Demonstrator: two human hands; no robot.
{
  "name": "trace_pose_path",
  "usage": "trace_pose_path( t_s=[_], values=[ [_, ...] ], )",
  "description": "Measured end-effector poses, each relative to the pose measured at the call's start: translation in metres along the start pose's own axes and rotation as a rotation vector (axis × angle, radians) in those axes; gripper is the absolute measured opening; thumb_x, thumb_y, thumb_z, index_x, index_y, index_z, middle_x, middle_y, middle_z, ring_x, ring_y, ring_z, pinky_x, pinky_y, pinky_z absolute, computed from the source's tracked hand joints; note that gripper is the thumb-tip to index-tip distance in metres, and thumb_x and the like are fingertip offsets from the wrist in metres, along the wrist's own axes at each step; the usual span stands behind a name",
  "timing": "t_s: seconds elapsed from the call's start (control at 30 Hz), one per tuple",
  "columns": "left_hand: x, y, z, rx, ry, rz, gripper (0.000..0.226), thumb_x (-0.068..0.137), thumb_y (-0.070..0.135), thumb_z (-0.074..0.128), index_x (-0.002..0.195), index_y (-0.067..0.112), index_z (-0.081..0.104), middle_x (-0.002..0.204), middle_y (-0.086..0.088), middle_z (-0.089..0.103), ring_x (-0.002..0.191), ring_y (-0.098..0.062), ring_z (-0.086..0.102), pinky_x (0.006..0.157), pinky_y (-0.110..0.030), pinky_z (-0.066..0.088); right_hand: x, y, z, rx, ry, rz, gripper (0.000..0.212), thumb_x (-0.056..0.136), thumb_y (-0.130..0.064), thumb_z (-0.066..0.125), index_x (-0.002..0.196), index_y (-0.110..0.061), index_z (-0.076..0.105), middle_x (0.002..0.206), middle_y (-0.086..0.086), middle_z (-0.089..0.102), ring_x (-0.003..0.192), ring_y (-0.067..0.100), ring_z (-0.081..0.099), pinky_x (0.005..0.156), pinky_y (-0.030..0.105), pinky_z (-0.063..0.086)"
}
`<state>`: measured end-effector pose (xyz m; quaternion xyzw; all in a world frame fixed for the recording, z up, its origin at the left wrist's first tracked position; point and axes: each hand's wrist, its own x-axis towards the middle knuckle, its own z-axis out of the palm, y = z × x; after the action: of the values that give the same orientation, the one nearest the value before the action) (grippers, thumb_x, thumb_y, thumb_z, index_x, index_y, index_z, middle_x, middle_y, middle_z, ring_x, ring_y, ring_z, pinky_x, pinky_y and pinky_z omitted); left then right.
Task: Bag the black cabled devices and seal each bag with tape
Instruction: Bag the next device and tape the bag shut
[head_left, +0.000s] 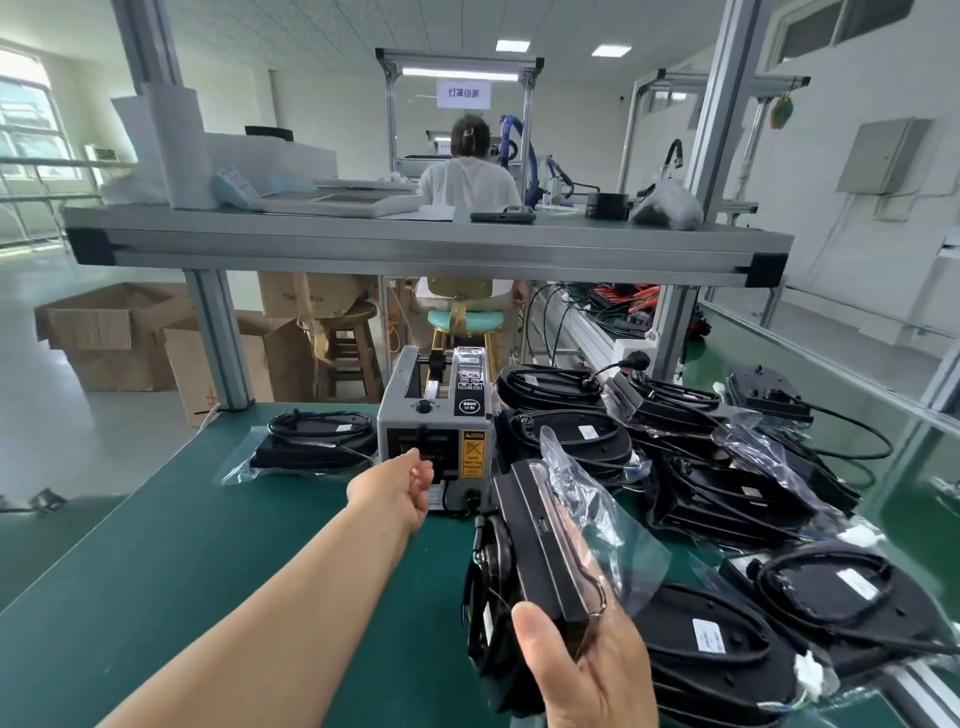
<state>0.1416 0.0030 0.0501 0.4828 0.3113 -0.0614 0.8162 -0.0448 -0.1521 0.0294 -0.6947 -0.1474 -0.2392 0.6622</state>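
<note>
My right hand (589, 675) grips a black cabled device (540, 545) from below, near the table's front. The device stands on edge inside a clear plastic bag (587, 499) whose open end flaps loose above it. My left hand (397, 488) reaches forward to the outlet slot of the grey tape dispenser (441, 415), its fingers loosely curled right at the slot. No piece of tape can be made out between them. One bagged device (317, 441) lies flat to the left of the dispenser.
Several black cabled devices (717, 478), some in clear bags, are piled on the right side of the green table (208, 545). A metal shelf (415, 244) spans overhead. A person in white (467, 176) sits beyond, facing away. Cardboard boxes (114, 332) stand on the floor at left.
</note>
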Motion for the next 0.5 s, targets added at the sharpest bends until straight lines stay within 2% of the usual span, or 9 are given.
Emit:
trace_pose_path(
  t_s=[0.1,0.23,0.3,0.37,0.43,0.5],
  values=[
    [0.004,-0.001,0.007,-0.053,0.019,0.006,0.009,0.095,0.020,0.068,0.093,0.014,0.061,0.066,0.003,0.062,0.031,-0.002,0.051,0.042,-0.016,0.033,0.000,-0.001,0.000,0.011,-0.014,0.023,0.075,0.072,-0.043,0.067,0.135,-0.006,0.055,0.111,-0.022,0.073,0.104,-0.006,0.066,0.086,0.004,0.046],
    [0.007,0.001,0.016,-0.131,0.075,0.025,0.014,0.092,0.011,0.066,0.104,0.010,0.059,0.059,-0.002,0.062,0.035,-0.005,0.048,0.036,-0.013,0.033,-0.002,-0.008,0.002,0.003,-0.028,0.050,0.069,0.078,-0.042,0.063,0.138,-0.011,0.053,0.106,-0.034,0.069,0.097,-0.018,0.061,0.083,-0.002,0.041],
    [0.003,0.000,0.016,-0.169,0.121,0.055,0.012,0.089,0.008,0.065,0.099,0.010,0.057,0.054,-0.002,0.059,0.034,-0.005,0.047,0.037,-0.014,0.033,-0.003,-0.010,0.001,0.015,-0.038,0.049,0.069,0.077,-0.045,0.063,0.138,-0.013,0.052,0.106,-0.034,0.068,0.098,-0.018,0.061,0.084,-0.002,0.040],
    [-0.006,0.000,0.014,-0.173,0.129,0.125,0.012,0.087,0.007,0.064,0.082,0.011,0.054,0.049,0.001,0.056,0.032,-0.004,0.044,0.037,-0.016,0.032,-0.002,-0.011,-0.004,0.016,-0.053,0.040,0.072,0.075,-0.046,0.064,0.138,-0.013,0.052,0.103,-0.030,0.071,0.097,-0.015,0.062,0.086,-0.001,0.040],
    [-0.021,0.000,0.005,-0.110,0.050,0.215,0.020,0.088,0.007,0.063,0.072,0.015,0.052,0.044,0.007,0.051,0.035,-0.003,0.043,0.036,-0.016,0.033,-0.004,-0.012,-0.008,0.000,-0.053,0.035,0.073,0.073,-0.041,0.070,0.138,-0.011,0.054,0.097,-0.026,0.073,0.095,-0.017,0.061,0.088,-0.003,0.036],
    [-0.049,0.000,-0.011,-0.004,-0.140,0.305,0.019,0.090,0.010,0.066,0.073,0.016,0.058,0.051,0.006,0.052,0.042,-0.004,0.046,0.041,-0.016,0.039,-0.006,-0.011,-0.012,-0.012,-0.051,0.034,0.073,0.070,-0.038,0.070,0.137,-0.016,0.054,0.093,-0.027,0.072,0.092,-0.021,0.059,0.085,-0.007,0.034]
  ],
)
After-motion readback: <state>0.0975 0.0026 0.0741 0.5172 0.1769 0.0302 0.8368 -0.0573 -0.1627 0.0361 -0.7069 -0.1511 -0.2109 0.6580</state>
